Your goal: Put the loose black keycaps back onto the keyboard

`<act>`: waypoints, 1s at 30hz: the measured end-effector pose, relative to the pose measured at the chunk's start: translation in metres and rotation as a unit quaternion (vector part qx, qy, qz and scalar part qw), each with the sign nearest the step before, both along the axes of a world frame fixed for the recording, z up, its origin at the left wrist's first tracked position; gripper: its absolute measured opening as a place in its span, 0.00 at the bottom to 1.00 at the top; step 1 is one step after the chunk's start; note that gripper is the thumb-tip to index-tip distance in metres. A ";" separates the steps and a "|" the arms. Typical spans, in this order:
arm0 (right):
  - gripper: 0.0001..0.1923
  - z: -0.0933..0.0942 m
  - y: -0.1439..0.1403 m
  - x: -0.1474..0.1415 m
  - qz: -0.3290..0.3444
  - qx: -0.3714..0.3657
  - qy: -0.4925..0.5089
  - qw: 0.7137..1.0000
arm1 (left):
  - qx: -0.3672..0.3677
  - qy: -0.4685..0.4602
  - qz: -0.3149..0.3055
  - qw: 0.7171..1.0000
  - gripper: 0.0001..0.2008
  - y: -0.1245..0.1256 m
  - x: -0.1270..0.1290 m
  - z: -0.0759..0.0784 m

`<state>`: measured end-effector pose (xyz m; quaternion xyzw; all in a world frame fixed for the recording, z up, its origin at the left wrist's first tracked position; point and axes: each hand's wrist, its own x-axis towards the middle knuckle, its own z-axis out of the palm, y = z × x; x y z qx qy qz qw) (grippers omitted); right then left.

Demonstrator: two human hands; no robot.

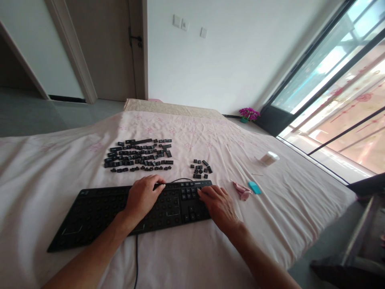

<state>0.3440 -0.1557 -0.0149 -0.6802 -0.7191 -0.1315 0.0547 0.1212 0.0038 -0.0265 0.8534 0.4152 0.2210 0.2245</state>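
Note:
A black keyboard (99, 210) lies across the bed in front of me. Most of its left and middle part is stripped of keycaps, while keys remain on the number pad (189, 194) and the arrow cluster. My left hand (143, 196) grips the keyboard's far edge near the middle, its fingers curled over that edge and the thumb on top. At the right end, my right hand (218, 204) is closed round the number pad's edge, thumb against the keys. Whether a loose keycap sits under those fingers is hidden.
Beyond the keyboard lie rows of loose black keycaps (140, 152) and a smaller group of keycaps (201, 168). To the right are a crumpled pink cloth (241, 190), a light-blue block (254, 187) and a white cylindrical container (270, 158). A cable (136, 257) runs toward me.

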 end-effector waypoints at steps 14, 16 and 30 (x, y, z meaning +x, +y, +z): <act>0.33 -0.008 -0.015 -0.017 -0.028 -0.017 -0.058 0.998 | 0.016 0.013 0.005 1.000 0.05 -0.001 0.001 -0.001; 0.35 -0.008 -0.017 -0.018 -0.024 -0.018 -0.068 0.997 | 0.019 0.016 0.004 1.000 0.05 -0.001 0.001 0.000; 0.38 0.004 -0.017 -0.003 -0.043 -0.024 0.050 0.998 | 0.015 0.015 0.003 1.000 0.06 -0.003 0.000 0.000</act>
